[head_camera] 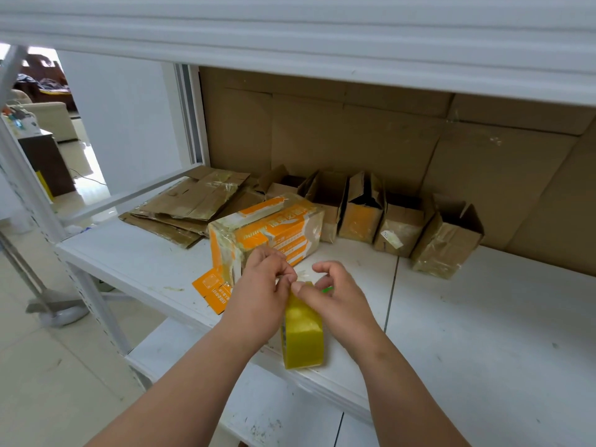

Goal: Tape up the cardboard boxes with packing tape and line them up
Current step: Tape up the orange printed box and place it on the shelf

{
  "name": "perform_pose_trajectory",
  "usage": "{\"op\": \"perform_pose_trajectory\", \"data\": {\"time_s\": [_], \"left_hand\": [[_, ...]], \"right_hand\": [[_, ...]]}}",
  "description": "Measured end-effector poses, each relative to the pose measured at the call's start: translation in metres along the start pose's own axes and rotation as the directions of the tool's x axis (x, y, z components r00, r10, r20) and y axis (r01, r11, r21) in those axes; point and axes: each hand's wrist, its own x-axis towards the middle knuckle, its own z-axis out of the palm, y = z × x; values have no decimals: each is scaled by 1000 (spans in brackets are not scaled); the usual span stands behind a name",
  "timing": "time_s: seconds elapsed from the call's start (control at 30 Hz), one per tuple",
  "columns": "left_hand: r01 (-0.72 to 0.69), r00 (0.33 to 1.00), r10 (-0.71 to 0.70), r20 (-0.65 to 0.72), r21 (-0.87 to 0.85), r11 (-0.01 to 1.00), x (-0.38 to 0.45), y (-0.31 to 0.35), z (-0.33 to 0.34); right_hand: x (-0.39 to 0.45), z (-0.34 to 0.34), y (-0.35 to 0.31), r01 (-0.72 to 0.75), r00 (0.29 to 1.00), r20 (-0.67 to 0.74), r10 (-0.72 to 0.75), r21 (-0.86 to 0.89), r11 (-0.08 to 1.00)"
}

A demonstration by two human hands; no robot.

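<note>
We hold the roll of packing tape [303,330] on edge over the front edge of the white shelf [483,333], between both hands. Our left hand [261,295] has its fingers curled, and the fingertips pinch at the top of the roll, where a clear strip of tape appears to lift away; the exact contact is hard to make out. Our right hand [335,298] presses its thumb against the top of the roll, with the other fingers loosely curled above it; a small green item [327,289] shows beneath them, and we cannot tell what it is.

The orange-and-white box [267,233] lies just behind the hands, near the front left of the shelf, one end flap open toward the edge. A row of brown cardboard boxes [400,221] stands along the back edge. Flattened cardboard [190,204] is stacked at the back left corner.
</note>
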Motion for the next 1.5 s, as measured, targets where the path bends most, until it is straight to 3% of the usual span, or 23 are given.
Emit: {"op": "perform_pose_trajectory", "data": {"time_s": [0.07,0.17,0.3,0.4,0.53,0.7,0.8,0.97,1.07,1.2,1.33,1.5], "left_hand": [[17,998,-17,-57,2,1000,-1,1,2],[80,985,-84,-153,-29,996,-2,6,5],[206,968,-234,-87,-256,944,-1,15,13],[315,935,-355,-20,-419,851,-2,24,21],[337,939,-345,17,-261,905,-6,24,36],[407,908,-419,-19,-200,891,-9,23,50],[413,894,-433,-118,-159,897,-9,19,54],[380,828,-378,-415,-80,921,-7,5,45],[383,778,-361,-515,-68,921,-2,-3,32],[418,779,-402,-481,-79,905,6,-18,16],[448,851,-399,-341,76,891,17,-28,8],[425,892,-350,-286,268,865,27,-40,-4]], "right_hand": [[-5,-3,2,-54,991,121,53,6,999],[-9,-6,9,-19,982,190,15,18,1000],[-12,-22,15,71,989,123,-78,58,996],[-17,-35,16,132,990,68,-124,-114,985],[-20,-53,23,162,986,37,-165,-489,857],[-21,-68,44,141,989,65,-134,-681,718],[-15,-69,48,134,991,104,-86,-695,707],[9,-66,44,144,985,34,-169,-702,697],[27,-58,39,168,979,20,-203,-644,746],[53,-42,28,204,974,50,-219,-602,772],[82,-27,15,201,978,69,-197,-566,799],[119,-10,11,157,985,6,-170,-420,894]]}}
